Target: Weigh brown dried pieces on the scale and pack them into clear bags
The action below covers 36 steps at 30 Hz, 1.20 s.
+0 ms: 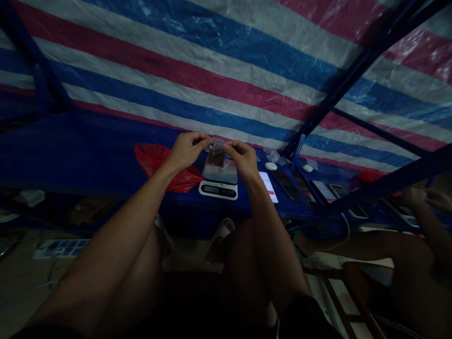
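While your left hand [187,151] and right hand [243,160] nearly meet, pinching the top of a small clear zip bag [216,147] of dark bits [215,158], it hangs just above the digital kitchen scale [218,190], not resting on it; a red plastic bag [155,160] lies left of the scale, smartphones [286,184] farther right.

striped tarp [197,61]: red, white and blue bands, super loud
surface [70,150]: deep blue
plastic bag [158,165]: bright red
scale [218,189]: white, black display
clear bag [215,157]: see-through, dark brown bits inside
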### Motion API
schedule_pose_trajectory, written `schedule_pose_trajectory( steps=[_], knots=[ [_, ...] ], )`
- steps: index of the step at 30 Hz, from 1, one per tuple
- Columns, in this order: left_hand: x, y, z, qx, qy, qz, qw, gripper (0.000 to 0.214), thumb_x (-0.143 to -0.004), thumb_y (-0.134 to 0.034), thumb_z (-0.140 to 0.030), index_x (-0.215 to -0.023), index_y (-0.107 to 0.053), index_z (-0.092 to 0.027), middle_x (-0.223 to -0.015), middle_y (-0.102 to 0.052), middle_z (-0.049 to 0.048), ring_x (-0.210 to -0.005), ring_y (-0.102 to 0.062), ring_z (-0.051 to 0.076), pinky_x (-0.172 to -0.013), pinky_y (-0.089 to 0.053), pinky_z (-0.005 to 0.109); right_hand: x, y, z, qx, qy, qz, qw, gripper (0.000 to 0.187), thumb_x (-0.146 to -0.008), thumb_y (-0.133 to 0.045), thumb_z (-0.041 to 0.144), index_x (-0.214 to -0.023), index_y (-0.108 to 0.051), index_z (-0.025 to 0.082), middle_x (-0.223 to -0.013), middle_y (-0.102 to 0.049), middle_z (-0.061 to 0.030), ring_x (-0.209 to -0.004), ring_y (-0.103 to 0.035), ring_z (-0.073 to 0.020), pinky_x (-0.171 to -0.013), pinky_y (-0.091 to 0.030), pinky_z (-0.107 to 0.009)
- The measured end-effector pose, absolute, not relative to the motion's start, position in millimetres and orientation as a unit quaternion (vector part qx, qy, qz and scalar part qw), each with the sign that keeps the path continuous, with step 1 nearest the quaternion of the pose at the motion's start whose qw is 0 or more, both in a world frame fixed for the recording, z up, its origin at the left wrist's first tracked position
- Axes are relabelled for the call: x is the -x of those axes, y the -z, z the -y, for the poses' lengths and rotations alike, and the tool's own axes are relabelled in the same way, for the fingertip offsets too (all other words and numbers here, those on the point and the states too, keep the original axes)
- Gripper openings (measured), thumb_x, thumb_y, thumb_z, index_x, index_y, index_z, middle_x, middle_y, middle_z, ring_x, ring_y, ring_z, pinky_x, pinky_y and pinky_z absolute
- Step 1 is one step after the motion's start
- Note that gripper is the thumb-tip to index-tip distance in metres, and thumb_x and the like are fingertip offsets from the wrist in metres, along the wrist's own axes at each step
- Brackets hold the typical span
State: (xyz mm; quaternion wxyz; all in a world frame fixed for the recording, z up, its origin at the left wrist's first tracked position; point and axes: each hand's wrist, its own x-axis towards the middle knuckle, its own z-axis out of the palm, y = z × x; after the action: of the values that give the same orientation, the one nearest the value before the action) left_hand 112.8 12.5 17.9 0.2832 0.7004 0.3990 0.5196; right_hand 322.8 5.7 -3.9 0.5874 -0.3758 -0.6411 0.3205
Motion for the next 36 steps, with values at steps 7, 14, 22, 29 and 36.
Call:
schedule_pose_trajectory(
  steps=[7, 14, 22, 29, 36],
  knots=[
    [-115.9, -13.5, -12.6, -0.727, -0.501, -0.364, 0.297, 0.034, -0.093, -0.072, -0.047, -0.097, -0.08, -0.014, -0.097, -0.083, 0.0086, -0.089, -0.074, 0.023, -0.084, -0.058, 0.032, -318.7, 3.0, -6.0, 0.379, -0.264, 0.676, 0.574, 0.039, -0.09, -0.077, 0.062, -0.092, -0.074, 0.023, -0.093, -0.076, -0.0025, -0.091, -0.069, -0.019, -0.088, -0.056, -0.036],
    [-112.8, -12.9, -13.9, -0.743, -0.49, -0.353, 0.288, 0.042, -0.092, -0.074, -0.055, -0.097, -0.082, -0.014, -0.095, -0.083, 0.0095, -0.088, -0.075, 0.023, -0.082, -0.058, 0.033, -310.8, 0.8, 0.1, 0.364, -0.26, 0.705, 0.55, 0.037, -0.091, -0.078, 0.06, -0.094, -0.075, 0.023, -0.097, -0.077, -0.0035, -0.094, -0.069, -0.0204, -0.093, -0.056, -0.038],
    [-107.4, -24.7, -11.0, -0.736, -0.495, -0.352, 0.299, 0.033, -0.086, -0.084, -0.052, -0.088, -0.086, -0.019, -0.092, -0.085, 0.0091, -0.09, -0.078, 0.025, -0.087, -0.06, 0.036, -314.6, -9.7, 5.8, 0.359, -0.261, 0.701, 0.558, 0.04, -0.088, -0.081, 0.064, -0.081, -0.077, 0.025, -0.092, -0.075, -0.0033, -0.094, -0.069, -0.0207, -0.095, -0.055, -0.04],
    [-109.3, -26.3, -38.5, -0.627, -0.591, -0.465, 0.203, 0.02, -0.094, -0.075, -0.033, -0.102, -0.086, -0.018, -0.108, -0.086, 0.0081, -0.101, -0.076, 0.022, -0.096, -0.058, 0.033, -337.0, -4.9, -4.7, 0.438, -0.265, 0.627, 0.588, 0.052, -0.092, -0.064, 0.074, -0.107, -0.082, 0.027, -0.111, -0.079, -0.0065, -0.103, -0.069, -0.0234, -0.085, -0.055, -0.037],
    [-105.0, 3.6, -65.1, -0.701, -0.47, -0.483, 0.234, 0.047, -0.085, -0.084, -0.03, -0.13, -0.079, -0.017, -0.13, -0.08, 0.016, -0.109, -0.078, 0.027, -0.097, -0.058, 0.034, -367.3, 11.9, -19.5, 0.499, -0.202, 0.563, 0.627, 0.045, -0.088, -0.068, 0.062, -0.1, -0.08, 0.02, -0.102, -0.08, -0.0077, -0.097, -0.07, -0.0232, -0.088, -0.055, -0.036]
  ],
)
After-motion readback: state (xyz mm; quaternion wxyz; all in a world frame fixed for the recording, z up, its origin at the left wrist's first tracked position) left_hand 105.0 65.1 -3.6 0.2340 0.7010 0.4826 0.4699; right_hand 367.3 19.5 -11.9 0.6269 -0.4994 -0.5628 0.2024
